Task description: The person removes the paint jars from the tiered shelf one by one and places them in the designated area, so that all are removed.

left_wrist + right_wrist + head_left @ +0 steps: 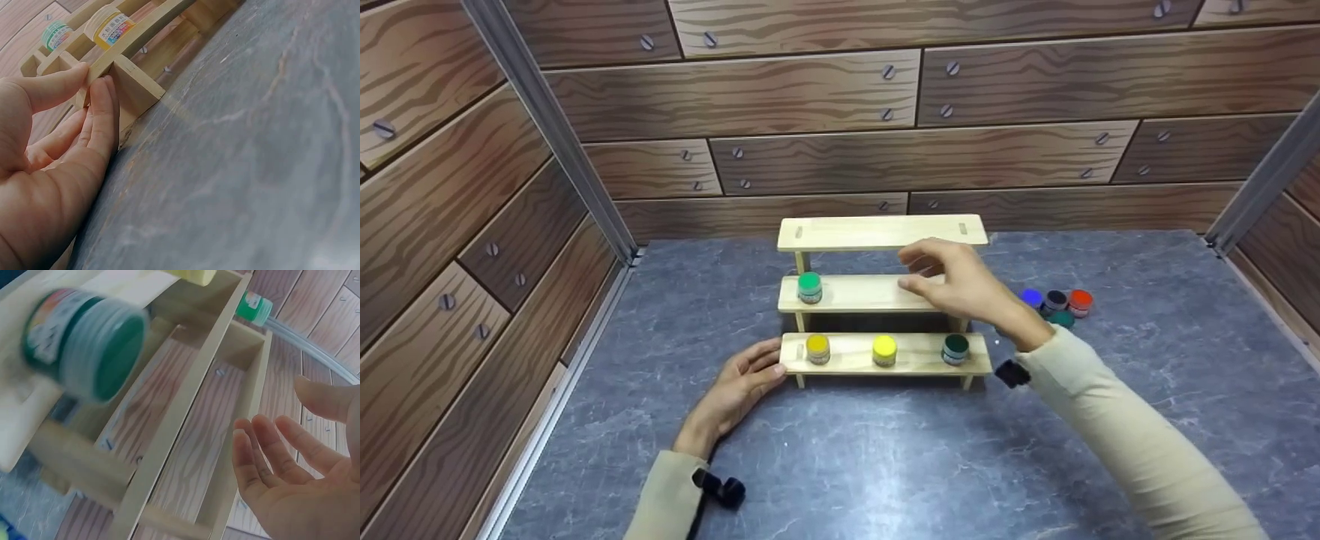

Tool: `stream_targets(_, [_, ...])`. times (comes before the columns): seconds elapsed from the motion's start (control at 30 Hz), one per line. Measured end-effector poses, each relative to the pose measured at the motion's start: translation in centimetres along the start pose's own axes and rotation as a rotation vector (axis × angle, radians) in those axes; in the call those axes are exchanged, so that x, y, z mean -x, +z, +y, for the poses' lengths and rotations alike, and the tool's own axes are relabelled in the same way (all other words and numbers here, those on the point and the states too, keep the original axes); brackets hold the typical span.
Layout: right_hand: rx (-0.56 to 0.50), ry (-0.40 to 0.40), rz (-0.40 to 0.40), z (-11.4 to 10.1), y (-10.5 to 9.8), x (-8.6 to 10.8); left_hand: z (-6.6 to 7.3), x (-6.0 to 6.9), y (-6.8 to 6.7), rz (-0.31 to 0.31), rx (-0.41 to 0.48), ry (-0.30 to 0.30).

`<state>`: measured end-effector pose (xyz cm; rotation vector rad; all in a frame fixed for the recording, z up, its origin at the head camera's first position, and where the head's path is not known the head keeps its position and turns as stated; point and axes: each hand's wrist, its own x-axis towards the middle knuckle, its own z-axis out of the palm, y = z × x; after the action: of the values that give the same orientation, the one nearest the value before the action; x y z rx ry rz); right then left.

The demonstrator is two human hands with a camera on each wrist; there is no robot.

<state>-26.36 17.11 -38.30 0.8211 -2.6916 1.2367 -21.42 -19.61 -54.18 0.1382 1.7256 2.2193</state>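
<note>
A three-step wooden display rack (877, 234) stands on the grey marbled tabletop. My left hand (742, 386) pinches the left end of the rack's lowest shelf, thumb above and fingers beneath, as the left wrist view shows. On that shelf sit an ochre paint jar (817, 349), a yellow paint jar (884, 350) and a dark green paint jar (955, 349). A lighter green paint jar (810, 288) occupies the left of the middle shelf. Over the middle shelf's right part hovers my right hand (967, 285), fingers loosely bent and holding nothing in the right wrist view (292, 478).
Right of the rack, a blue jar (1032, 298), a black jar (1056, 301), a red jar (1080, 303) and a teal-green jar (1062, 319) cluster on the tabletop, partly behind the right wrist. Wood-patterned walls (810, 97) enclose the back and sides.
</note>
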Motion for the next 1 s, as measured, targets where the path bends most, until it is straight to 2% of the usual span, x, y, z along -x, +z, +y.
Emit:
stream_targets(0.33, [-0.040, 0.001, -0.014, -1.5, 2.1, -1.9, 0.0, -0.2, 0.2, -0.010, -0.003, -0.002])
stream_targets(0.73, [-0.087, -0.003, -0.057, -2.8, 5.9, -4.6, -0.1, 0.0, 0.0, -0.013, -0.005, 0.005])
stream_targets(1.0, [-0.062, -0.013, -0.073, -3.3, 8.1, -5.5, -0.1, 0.0, -0.1, -0.014, -0.005, 0.004])
